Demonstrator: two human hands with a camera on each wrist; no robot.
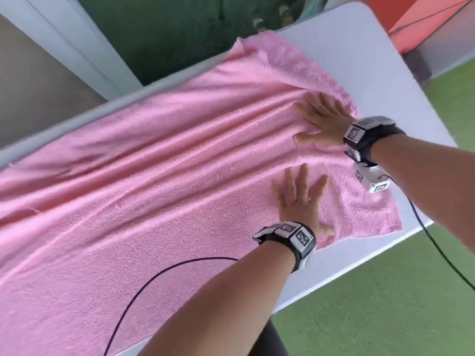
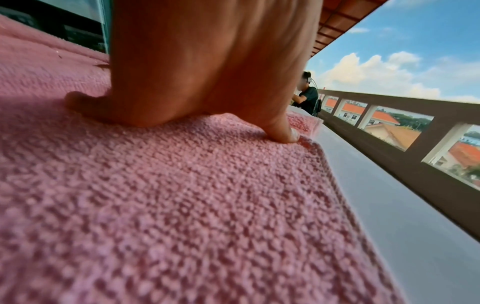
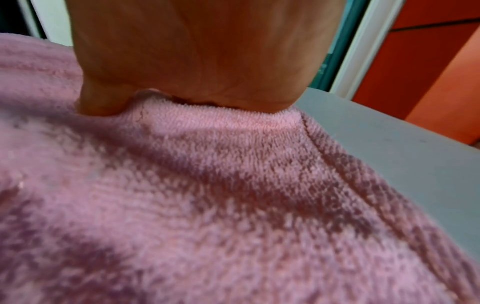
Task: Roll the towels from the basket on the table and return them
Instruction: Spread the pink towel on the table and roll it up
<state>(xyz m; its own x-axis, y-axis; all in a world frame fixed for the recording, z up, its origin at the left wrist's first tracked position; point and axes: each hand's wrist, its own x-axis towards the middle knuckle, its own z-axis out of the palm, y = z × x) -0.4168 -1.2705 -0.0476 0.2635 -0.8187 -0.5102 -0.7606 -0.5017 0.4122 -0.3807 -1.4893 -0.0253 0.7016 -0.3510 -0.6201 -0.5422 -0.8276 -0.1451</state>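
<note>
A big pink towel [image 1: 159,176] lies spread out long on the white table [image 1: 401,80], and it covers most of the top. The left hand [image 1: 299,201] lies flat on the towel near its end, with the fingers straight and spread wide, holding nothing. The right hand [image 1: 322,122] lies flat on the towel too, a bit farther away, fingers spread, pushing into a bunch of long wrinkles. In the left wrist view the thumb [image 2: 281,131] presses down close to the towel's edge. So the step now looks like smoothing the towel flat before rolling it. No roll has been started, and the basket is not in view, so the job seems to be near its start. Next, the 2 hands probably need to push the wrinkles out, then take the short end near them and curl it over tightly. The far corner [image 1: 246,44] is folded up a little and may need flattening first.
</note>
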